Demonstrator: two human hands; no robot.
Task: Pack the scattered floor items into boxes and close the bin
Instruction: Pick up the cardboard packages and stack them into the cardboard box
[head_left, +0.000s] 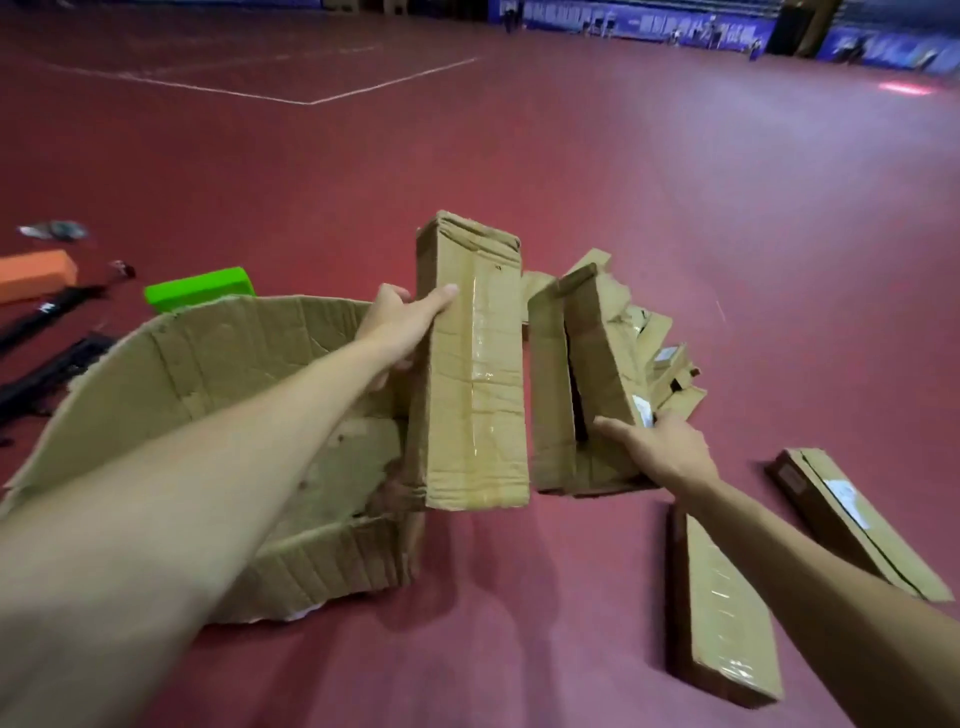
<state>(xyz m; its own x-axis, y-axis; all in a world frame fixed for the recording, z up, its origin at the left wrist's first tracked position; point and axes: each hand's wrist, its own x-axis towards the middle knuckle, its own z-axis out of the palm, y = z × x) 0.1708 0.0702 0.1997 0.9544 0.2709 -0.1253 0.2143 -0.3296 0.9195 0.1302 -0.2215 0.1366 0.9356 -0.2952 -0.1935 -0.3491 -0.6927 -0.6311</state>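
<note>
My left hand is clamped on a long taped carton, centre frame, over the nearly empty big box; my right hand, fingers spread, touches the leaning cartons. Most packing remains.

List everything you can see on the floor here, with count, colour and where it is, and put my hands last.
Large open box: one, brown cardboard, left of centre.
Taped long box: one, brown, centre, lifted at the large box's right edge.
Leaning boxes: several, brown, right of centre; exact count unclear.
Flat long boxes: two, brown, lower right.
Green block: one, behind the large box.
Orange block: one, far left.
Black items: left edge, unclear.
Left hand: holds the taped long box.
Right hand: touches the leaning boxes.
</note>
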